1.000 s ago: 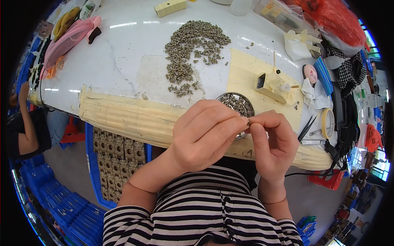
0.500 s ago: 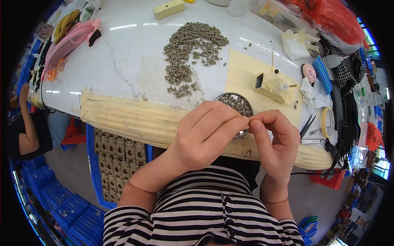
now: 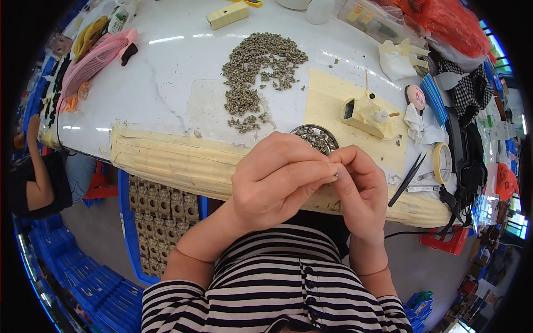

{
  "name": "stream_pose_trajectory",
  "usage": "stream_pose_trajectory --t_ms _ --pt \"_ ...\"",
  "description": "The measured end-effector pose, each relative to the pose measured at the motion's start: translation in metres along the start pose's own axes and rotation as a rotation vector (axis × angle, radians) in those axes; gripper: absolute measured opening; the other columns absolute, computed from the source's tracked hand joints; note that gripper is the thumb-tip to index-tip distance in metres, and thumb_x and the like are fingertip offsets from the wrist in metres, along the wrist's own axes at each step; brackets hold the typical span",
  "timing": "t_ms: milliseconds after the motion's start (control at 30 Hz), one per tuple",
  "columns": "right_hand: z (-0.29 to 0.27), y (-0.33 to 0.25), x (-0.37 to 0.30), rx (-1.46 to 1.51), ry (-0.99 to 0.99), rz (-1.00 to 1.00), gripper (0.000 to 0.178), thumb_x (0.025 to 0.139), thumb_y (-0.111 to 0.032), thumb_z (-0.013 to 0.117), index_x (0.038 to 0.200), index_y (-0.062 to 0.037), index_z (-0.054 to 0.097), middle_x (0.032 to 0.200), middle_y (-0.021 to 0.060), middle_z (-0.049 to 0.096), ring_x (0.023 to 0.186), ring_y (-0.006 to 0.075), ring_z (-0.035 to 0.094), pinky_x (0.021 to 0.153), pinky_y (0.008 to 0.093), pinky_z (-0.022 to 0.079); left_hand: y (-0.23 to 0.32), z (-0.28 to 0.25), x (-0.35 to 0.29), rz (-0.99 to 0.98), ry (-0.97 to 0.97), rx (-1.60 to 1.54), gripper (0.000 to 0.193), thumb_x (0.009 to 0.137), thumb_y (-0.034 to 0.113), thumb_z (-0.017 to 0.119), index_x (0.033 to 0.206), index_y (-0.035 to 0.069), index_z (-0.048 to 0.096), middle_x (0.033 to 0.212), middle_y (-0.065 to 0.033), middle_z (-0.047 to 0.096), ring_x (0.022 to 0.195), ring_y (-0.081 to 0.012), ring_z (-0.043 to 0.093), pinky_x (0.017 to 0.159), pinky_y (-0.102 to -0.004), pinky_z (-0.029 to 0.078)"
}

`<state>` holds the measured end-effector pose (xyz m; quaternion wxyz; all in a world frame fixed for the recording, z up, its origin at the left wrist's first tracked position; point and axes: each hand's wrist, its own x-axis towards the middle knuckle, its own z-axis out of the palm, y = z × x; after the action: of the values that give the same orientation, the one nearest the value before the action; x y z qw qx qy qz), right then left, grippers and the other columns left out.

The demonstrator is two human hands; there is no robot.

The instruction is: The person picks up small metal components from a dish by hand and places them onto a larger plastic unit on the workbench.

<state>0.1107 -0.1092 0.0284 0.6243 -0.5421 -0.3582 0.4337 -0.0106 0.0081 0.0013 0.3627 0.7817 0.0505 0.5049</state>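
In front of my chest my left hand [image 3: 280, 186] and my right hand [image 3: 362, 191] meet fingertip to fingertip, both closed in a pinch. A tiny metal part [image 3: 336, 175] shows at the tips, mostly hidden by the fingers. Just beyond my hands sits a round metal dish [image 3: 335, 145] holding many small silvery metal parts [image 3: 317, 137]; my left hand covers its near side. Farther back, a big heap of similar small metal parts [image 3: 244, 72] spreads in a curve over the white table [image 3: 166, 72].
A taped block-shaped fixture [image 3: 369, 116] with thin rods stands right of the dish. Black tweezers [image 3: 408, 177] and a tape roll [image 3: 442, 162] lie at right. Padded tape covers the front edge [image 3: 177, 161]. Below left is a blue crate [image 3: 127, 233] of metal blocks. Another person's arm [image 3: 36, 161] shows far left.
Both hands have come slightly closer together, the right one shifting left, and the tiny part now shows at the fingertips. More of the tweezers is uncovered.
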Motion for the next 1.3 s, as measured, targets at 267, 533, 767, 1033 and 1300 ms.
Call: stream_pose_trajectory --t_ms 267,533,767,1033,1300 --pt "-0.004 -0.001 -0.003 -0.039 0.064 -0.054 0.014 0.100 -0.008 0.057 0.103 0.0054 0.062 0.092 0.0058 0.067 0.084 0.0091 0.063 0.077 0.0231 0.052 -0.004 0.004 -0.004 0.039 0.025 0.060 0.020 0.075 -0.001 0.078 0.092 0.003 0.070 0.088 -0.0076 0.067 0.077 -0.0224 0.064 0.066 -0.0308 0.051" --pt "-0.007 -0.002 -0.010 -0.069 0.147 -0.067 0.013 0.097 -0.006 0.062 0.102 0.0055 0.063 0.089 0.0050 0.066 0.081 0.0081 0.062 0.074 0.0215 0.051 -0.004 0.007 -0.002 0.086 -0.006 0.080 0.021 0.073 0.000 0.078 0.092 0.002 0.070 0.087 -0.0069 0.067 0.076 -0.0218 0.063 0.065 -0.0312 0.050" --pt "-0.014 0.005 -0.008 -0.002 0.083 -0.047 0.011 0.096 -0.005 0.062 0.101 0.0051 0.063 0.087 0.0041 0.066 0.080 0.0075 0.062 0.072 0.0208 0.050 -0.004 0.008 -0.002 0.089 -0.028 0.050 0.022 0.072 0.000 0.078 0.093 0.002 0.071 0.087 -0.0064 0.067 0.077 -0.0218 0.063 0.065 -0.0309 0.049" --pt "-0.015 0.008 -0.003 -0.459 0.202 -0.322 0.007 0.085 0.001 0.071 0.090 0.0021 0.067 0.083 0.0074 0.068 0.075 0.0151 0.064 0.068 0.0268 0.051 -0.006 0.011 -0.005 0.103 -0.034 0.179 0.022 0.071 -0.001 0.078 0.092 -0.001 0.070 0.086 -0.0085 0.065 0.074 -0.0252 0.063 0.062 -0.0334 0.051" --pt "-0.009 0.010 0.008 -1.089 0.296 -0.769 0.017 0.072 0.004 0.077 0.085 -0.0003 0.068 0.082 0.0105 0.068 0.070 0.0255 0.063 0.061 0.0324 0.051 -0.004 0.015 -0.006 0.087 -0.060 0.320 0.028 0.066 -0.006 0.076 0.093 -0.004 0.068 0.087 -0.0106 0.063 0.074 -0.0268 0.063 0.062 -0.0345 0.052"
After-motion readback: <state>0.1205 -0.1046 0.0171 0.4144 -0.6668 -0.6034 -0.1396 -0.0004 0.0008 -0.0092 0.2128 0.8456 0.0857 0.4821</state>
